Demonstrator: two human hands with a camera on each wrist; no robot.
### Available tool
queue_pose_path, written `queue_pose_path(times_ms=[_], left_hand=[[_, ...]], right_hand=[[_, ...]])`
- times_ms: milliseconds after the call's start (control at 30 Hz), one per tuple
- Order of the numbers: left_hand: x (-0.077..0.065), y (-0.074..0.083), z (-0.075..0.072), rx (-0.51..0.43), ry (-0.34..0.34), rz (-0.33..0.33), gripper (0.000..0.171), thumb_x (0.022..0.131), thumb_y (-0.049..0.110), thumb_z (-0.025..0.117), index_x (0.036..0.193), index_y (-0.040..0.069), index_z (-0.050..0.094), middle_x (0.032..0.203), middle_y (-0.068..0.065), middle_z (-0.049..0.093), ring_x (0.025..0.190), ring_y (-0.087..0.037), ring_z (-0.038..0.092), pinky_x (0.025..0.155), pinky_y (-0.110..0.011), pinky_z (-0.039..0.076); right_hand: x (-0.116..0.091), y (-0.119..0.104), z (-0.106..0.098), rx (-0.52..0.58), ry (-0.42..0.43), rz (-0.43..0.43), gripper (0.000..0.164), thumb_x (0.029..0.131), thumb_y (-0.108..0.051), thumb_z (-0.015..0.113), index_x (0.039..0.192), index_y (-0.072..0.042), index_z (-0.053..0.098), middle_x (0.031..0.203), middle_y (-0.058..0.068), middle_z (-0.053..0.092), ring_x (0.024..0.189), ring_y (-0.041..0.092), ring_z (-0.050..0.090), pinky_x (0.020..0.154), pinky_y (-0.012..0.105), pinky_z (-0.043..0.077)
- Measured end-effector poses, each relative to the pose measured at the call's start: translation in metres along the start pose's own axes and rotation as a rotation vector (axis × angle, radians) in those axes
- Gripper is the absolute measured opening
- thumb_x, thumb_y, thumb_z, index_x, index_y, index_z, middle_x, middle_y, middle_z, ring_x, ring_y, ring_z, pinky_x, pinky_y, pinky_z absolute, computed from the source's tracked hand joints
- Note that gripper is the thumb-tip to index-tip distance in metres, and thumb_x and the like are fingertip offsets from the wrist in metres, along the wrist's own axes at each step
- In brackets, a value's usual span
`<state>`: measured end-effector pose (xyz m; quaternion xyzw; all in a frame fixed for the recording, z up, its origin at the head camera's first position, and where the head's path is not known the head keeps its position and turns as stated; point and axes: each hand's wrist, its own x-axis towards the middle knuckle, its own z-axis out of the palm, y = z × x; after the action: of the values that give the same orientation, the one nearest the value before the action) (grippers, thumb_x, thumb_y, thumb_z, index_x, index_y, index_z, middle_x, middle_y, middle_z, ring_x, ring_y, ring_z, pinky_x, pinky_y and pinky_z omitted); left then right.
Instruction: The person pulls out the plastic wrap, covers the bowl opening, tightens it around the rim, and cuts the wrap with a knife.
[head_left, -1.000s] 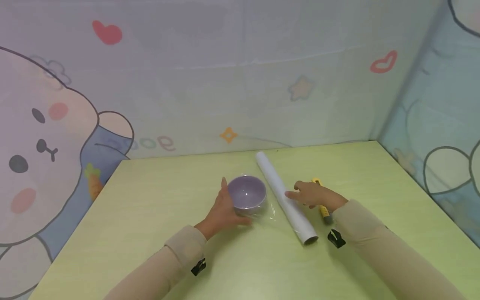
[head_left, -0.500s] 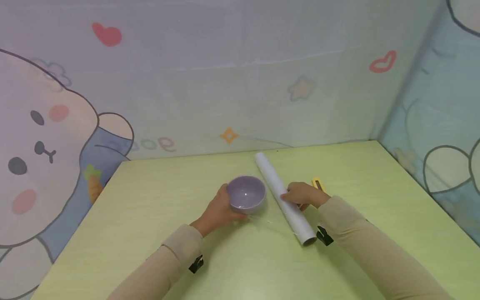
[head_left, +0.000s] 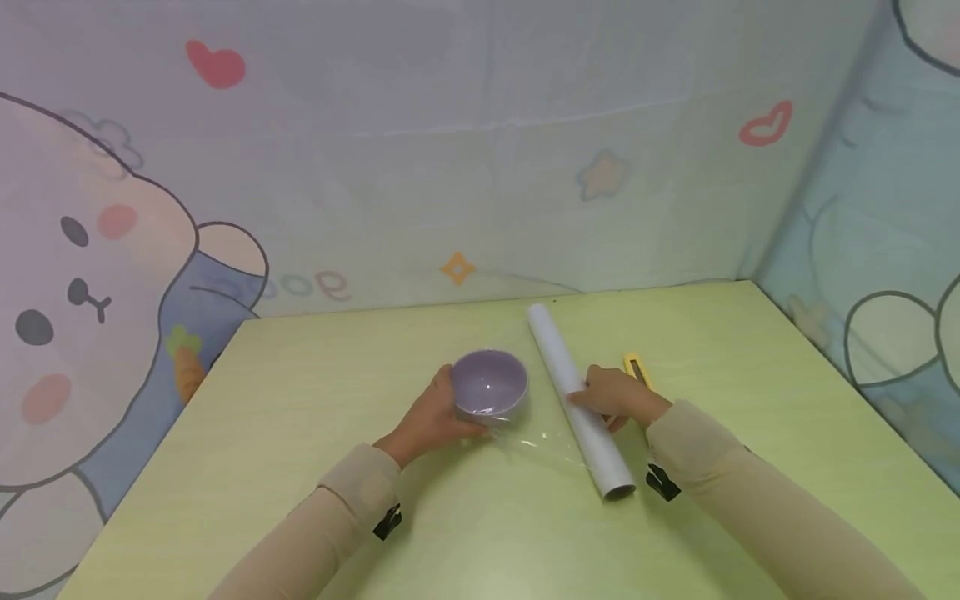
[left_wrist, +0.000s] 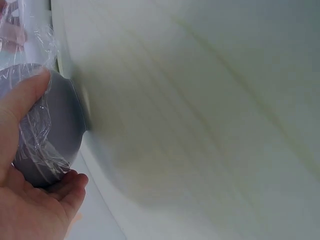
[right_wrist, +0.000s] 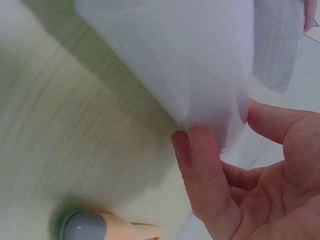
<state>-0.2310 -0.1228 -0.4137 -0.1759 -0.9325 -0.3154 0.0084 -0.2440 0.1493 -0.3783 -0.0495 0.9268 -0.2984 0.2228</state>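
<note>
A purple bowl [head_left: 491, 382] is gripped at its left side by my left hand [head_left: 429, 423]. In the left wrist view, the thumb presses clear cling film [left_wrist: 37, 122] against the bowl's outer wall, with the fingers curled around the opposite side. My right hand [head_left: 621, 394] holds a long roll of cling film [head_left: 553, 348] around its middle. Thumb and fingers pinch the roll from both sides in the right wrist view. A sheet of film stretches between the bowl and the roll.
A yellow utility knife [head_left: 635, 367] lies on the table just beyond the right hand, partly hidden by it. The pale green tabletop [head_left: 337, 375] ends at a printed cloth backdrop [head_left: 390, 183] behind, with more cloth at both sides.
The left hand has closed its grip on the bowl and film. The right hand has come down onto the roll, taken hold of it and shifted it slightly right, away from the bowl.
</note>
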Motion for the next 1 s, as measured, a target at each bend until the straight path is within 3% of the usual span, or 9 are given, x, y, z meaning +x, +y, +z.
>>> queue_pose_path(times_ms=[233, 400, 600, 1000], left_hand=[[-0.001, 0.0, -0.002, -0.021, -0.025, -0.008, 0.106, 0.061, 0.029, 0.086, 0.137, -0.007, 0.022, 0.128, -0.024, 0.043, 0.12, -0.035, 0.046, 0.099, -0.046, 0.04], [-0.001, -0.001, -0.003, -0.024, -0.03, -0.007, 0.106, 0.06, 0.028, 0.086, 0.137, -0.007, 0.022, 0.128, -0.024, 0.043, 0.119, -0.035, 0.047, 0.099, -0.046, 0.04], [0.001, 0.0, -0.003, -0.024, -0.05, -0.007, 0.104, 0.06, 0.027, 0.086, 0.136, -0.006, 0.023, 0.126, -0.023, 0.044, 0.118, -0.034, 0.047, 0.098, -0.045, 0.041], [-0.003, -0.004, -0.01, -0.032, -0.062, -0.019, 0.103, 0.06, 0.026, 0.086, 0.136, -0.005, 0.024, 0.126, -0.022, 0.045, 0.118, -0.033, 0.047, 0.099, -0.046, 0.04]], right_hand=[[0.002, 0.013, 0.003, 0.073, -0.042, 0.011, 0.042, 0.095, -0.038, 0.045, 0.111, 0.001, 0.044, 0.098, 0.015, 0.055, 0.087, 0.024, 0.056, 0.061, 0.035, 0.054], [0.005, 0.014, -0.001, 0.133, -0.074, 0.013, 0.049, 0.098, -0.036, 0.036, 0.12, 0.007, 0.046, 0.108, 0.02, 0.056, 0.095, 0.029, 0.057, 0.067, 0.039, 0.055], [0.008, 0.011, 0.0, 0.142, -0.046, -0.005, 0.046, 0.096, -0.03, 0.043, 0.116, 0.011, 0.051, 0.105, 0.02, 0.059, 0.089, 0.025, 0.06, 0.068, 0.038, 0.055], [0.0, 0.006, -0.004, 0.074, 0.043, 0.041, 0.04, 0.086, -0.035, 0.057, 0.098, 0.004, 0.053, 0.087, 0.013, 0.06, 0.072, 0.02, 0.061, 0.058, 0.031, 0.054]])
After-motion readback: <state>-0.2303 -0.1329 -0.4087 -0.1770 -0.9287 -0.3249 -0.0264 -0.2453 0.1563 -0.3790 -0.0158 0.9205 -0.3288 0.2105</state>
